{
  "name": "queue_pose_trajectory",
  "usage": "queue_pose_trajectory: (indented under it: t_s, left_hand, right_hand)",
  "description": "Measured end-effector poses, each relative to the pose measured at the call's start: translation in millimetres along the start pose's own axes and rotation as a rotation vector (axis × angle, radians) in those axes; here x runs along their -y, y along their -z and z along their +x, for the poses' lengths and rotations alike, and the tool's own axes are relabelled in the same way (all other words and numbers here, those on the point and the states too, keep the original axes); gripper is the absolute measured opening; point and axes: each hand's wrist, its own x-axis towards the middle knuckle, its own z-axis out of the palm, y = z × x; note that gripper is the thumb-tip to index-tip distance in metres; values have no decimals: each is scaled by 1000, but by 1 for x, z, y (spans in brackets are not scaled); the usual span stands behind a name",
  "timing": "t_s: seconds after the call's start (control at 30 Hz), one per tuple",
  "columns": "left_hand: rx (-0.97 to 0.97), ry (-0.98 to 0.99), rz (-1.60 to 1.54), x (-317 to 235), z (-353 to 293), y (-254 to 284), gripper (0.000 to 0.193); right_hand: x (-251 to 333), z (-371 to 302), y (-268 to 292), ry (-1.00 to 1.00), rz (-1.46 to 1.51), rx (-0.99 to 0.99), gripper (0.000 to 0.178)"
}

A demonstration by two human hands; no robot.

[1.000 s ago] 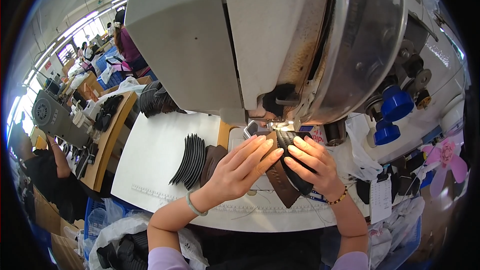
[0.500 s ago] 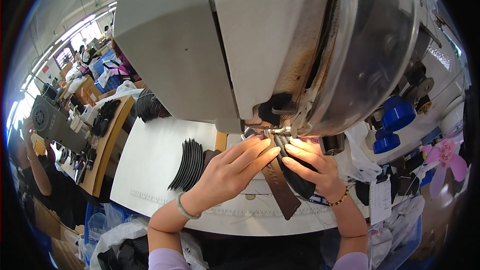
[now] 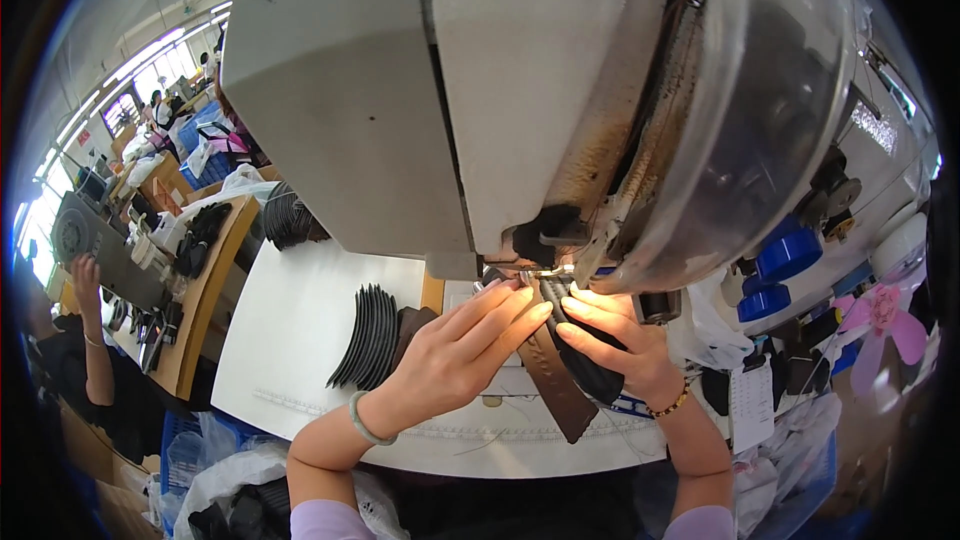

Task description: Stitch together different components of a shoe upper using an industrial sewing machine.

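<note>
Under the head of a large grey sewing machine (image 3: 350,110), a black, padded curved piece (image 3: 592,370) and a dark brown strip (image 3: 560,405) lie at the lit needle area. My left hand (image 3: 465,345) has its fingers together, pressing on the brown strip close to the needle. From the other side, my right hand (image 3: 630,345) grips the black curved piece, thumb and fingertips on its edge. The strip's pointed lower end hangs free toward me. The machine head partly hides the needle and the far ends of both pieces.
A row of black curved pieces (image 3: 362,340) stands left of my left hand on the white table (image 3: 290,340). Another black bundle (image 3: 287,215) sits farther back. Blue knobs (image 3: 788,255) and a pink fan (image 3: 880,315) are at right. Another person's hand (image 3: 88,285) shows at far left.
The brown strip and black piece have shifted slightly away from me toward the needle, with both hands still on them. At far left, the other person's arm has moved.
</note>
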Motion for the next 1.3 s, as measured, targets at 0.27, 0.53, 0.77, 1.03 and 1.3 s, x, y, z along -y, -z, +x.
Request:
queue_pose_trajectory:
  t_s: [0.27, 0.53, 0.77, 1.03, 1.3]
  left_hand:
    - [-38, -3, 26, 5, -9, -7, 48]
    - [-80, -27, 23, 9, -6, -7, 41]
    - [-131, 13, -38, 8, -4, -11, 45]
    - [-340, 127, -128, 11, -9, -17, 30]
    - [-269, -155, 88, 4, -16, -24, 28]
  right_hand:
    - [10, 12, -1, 45, -149, -31, 43]
    - [8, 5, -6, 34, -181, -64, 43]
    - [5, 7, -7, 72, -186, -89, 44]
    - [-1, 3, -12, 232, -179, -134, 28]
    - [-2, -3, -15, 173, -64, -184, 28]
